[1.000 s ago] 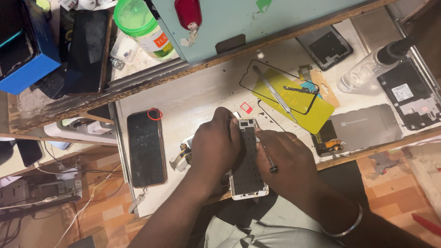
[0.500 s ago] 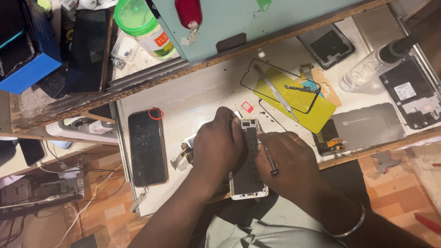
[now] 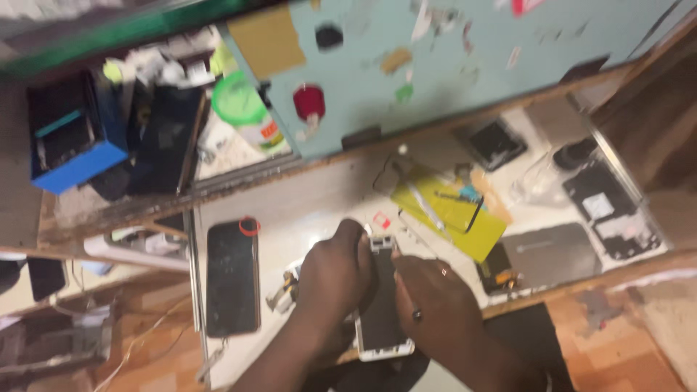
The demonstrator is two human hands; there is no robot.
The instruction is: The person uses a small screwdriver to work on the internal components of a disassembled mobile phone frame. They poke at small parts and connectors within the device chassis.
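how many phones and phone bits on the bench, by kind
white phone under both hands: 1
dark phone lying flat with a red ring: 1
grey back panel: 1
dark opened backs at right: 2
total: 5

Heavy motion blur smears everything, worst far above the hands [image 3: 377, 290]; warm, even light, soft shadows beneath them.

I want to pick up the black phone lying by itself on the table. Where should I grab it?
Judging by its pose, take the black phone by its two long edges, coming straight down from above. It lies flat, screen up, on the white table, with bare space along both sides. The left hand beside it isn't touching it.
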